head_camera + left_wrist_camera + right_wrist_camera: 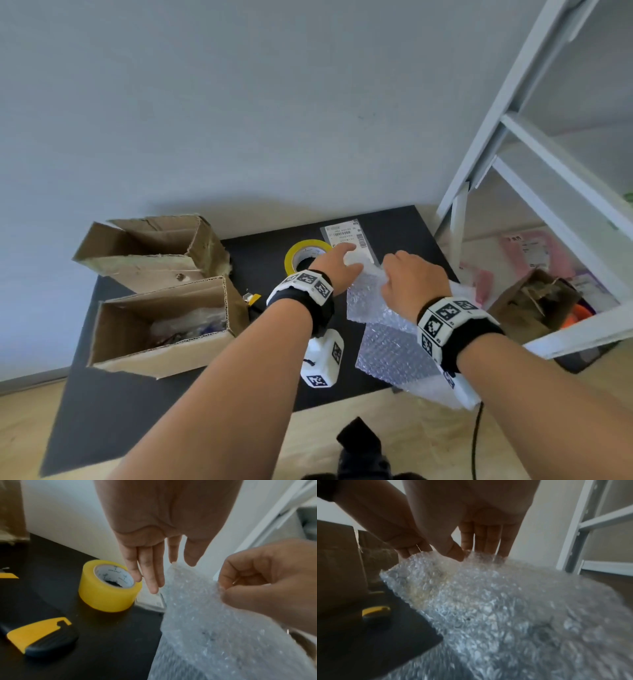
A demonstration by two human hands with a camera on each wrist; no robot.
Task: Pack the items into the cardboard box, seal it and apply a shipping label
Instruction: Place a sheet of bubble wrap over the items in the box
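Observation:
A sheet of bubble wrap (pixel 387 342) (pixel 205 628) (pixel 505 601) lies over the right side of the black table (pixel 404 226), with its far edge lifted. My left hand (pixel 337 270) (pixel 175 559) pinches its far left corner between thumb and index finger; the other fingers hang straight. Just to the right, my right hand (pixel 407 277) (pixel 464 553) (pixel 257 581) pinches the same edge with curled fingers. An open cardboard box (pixel 164 298) at the table's left holds some plastic-wrapped items. A shipping label (pixel 346 233) lies beyond my hands.
A yellow tape roll (pixel 305 253) (pixel 106 586) stands just left of my left hand. A yellow-black box cutter (pixel 251 299) (pixel 42 638) lies near the box. A second open box (pixel 147 246) sits behind. A white shelf frame (pixel 548 154) and a brown bag (pixel 534 301) stand at the right.

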